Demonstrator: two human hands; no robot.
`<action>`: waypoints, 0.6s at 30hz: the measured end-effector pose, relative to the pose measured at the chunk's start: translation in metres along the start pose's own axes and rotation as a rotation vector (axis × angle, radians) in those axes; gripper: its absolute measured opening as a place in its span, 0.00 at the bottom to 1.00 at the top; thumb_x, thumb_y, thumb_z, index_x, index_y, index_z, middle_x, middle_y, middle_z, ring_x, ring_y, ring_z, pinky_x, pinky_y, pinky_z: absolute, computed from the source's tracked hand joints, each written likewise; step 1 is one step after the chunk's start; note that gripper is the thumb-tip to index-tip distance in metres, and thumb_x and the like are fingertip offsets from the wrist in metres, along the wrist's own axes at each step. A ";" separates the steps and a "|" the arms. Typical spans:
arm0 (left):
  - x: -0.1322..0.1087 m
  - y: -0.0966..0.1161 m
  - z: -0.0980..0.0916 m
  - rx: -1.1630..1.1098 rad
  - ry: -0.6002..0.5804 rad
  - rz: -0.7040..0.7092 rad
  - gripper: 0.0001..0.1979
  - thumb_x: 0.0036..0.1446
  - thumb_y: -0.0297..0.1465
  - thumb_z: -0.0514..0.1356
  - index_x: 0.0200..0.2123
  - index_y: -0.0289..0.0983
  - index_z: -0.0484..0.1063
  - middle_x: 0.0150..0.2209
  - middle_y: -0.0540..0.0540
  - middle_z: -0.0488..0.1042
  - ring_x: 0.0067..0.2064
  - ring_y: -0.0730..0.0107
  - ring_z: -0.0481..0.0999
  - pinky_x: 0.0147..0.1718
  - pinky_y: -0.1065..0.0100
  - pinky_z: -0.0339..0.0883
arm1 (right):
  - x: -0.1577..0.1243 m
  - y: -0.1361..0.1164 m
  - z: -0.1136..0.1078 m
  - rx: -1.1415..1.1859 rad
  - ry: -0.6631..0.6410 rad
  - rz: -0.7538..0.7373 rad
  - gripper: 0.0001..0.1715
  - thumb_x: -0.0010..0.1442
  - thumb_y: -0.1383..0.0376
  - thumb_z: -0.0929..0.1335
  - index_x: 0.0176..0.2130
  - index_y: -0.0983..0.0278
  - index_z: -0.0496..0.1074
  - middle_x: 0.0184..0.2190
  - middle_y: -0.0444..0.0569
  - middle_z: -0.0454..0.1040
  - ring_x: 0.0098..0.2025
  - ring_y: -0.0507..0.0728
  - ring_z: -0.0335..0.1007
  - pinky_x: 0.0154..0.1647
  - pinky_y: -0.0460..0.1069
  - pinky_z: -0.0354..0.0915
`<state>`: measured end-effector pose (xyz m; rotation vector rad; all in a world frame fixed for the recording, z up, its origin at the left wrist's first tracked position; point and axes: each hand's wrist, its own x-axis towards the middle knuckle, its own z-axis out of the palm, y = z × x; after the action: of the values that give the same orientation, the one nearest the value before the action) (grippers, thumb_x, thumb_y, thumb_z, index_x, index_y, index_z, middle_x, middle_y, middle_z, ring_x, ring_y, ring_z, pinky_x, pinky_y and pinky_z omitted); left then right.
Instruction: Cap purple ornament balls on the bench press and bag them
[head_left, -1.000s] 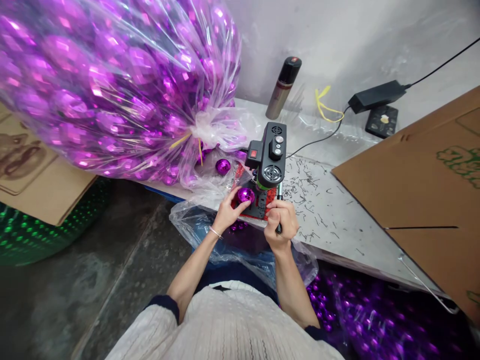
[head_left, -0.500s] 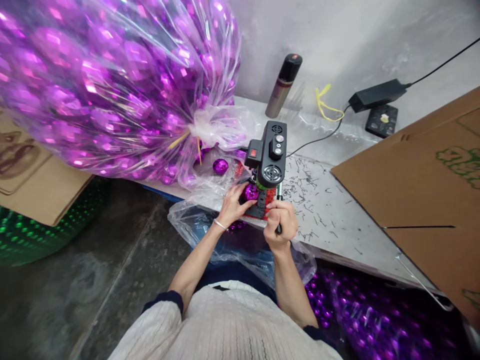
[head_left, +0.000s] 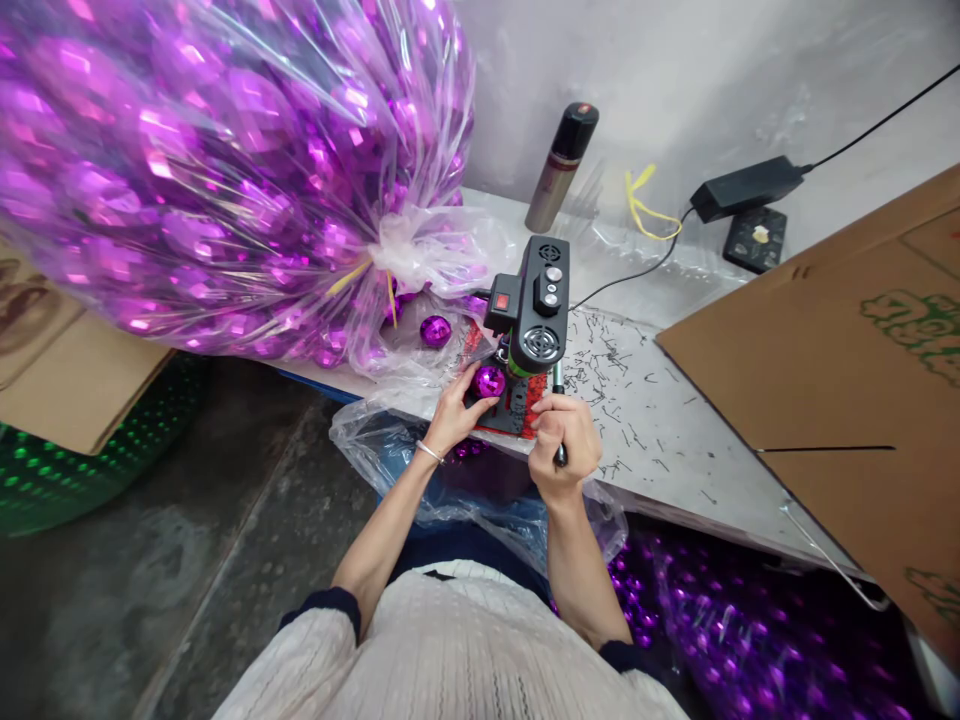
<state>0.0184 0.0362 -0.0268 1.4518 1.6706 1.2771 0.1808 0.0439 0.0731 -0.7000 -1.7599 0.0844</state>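
A shiny purple faceted ball is between the thumb and fingers of my left hand, just left of the head of a small black bench drill press. My right hand is wrapped round the black-gripped lever at the drill press's right side. The machine stands on a red base with a dark slotted plate. Its bit and chuck are mostly hidden under the head. Another purple ball lies loose on the table behind my left hand.
A huge tied clear bag of purple balls fills the left. A spray can, black power adapter and yellow tie stand or lie at the back. Dark shavings litter the table. A cardboard box leans in at right.
My left hand has drawn the purple ball left, out from under the drill head, so more of it shows. My right hand stays on the lever. The view has shifted slightly.
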 end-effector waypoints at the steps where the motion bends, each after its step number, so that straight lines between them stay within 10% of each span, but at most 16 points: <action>1: 0.001 -0.002 0.000 0.015 0.000 0.004 0.34 0.59 0.43 0.67 0.65 0.40 0.66 0.65 0.38 0.70 0.68 0.51 0.66 0.68 0.50 0.58 | 0.004 0.000 -0.002 -0.014 -0.005 -0.010 0.12 0.67 0.72 0.62 0.32 0.60 0.66 0.26 0.45 0.72 0.31 0.52 0.73 0.31 0.48 0.66; 18: 0.014 -0.016 -0.020 0.071 -0.221 -0.005 0.33 0.61 0.44 0.64 0.66 0.41 0.65 0.68 0.36 0.65 0.71 0.51 0.60 0.70 0.49 0.51 | 0.021 0.002 -0.012 -0.044 -0.086 -0.088 0.12 0.67 0.72 0.64 0.31 0.60 0.64 0.25 0.44 0.74 0.28 0.50 0.73 0.28 0.47 0.63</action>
<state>-0.0092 0.0442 -0.0320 1.5671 1.5844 1.0227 0.1899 0.0529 0.0943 -0.6575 -1.8777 0.0163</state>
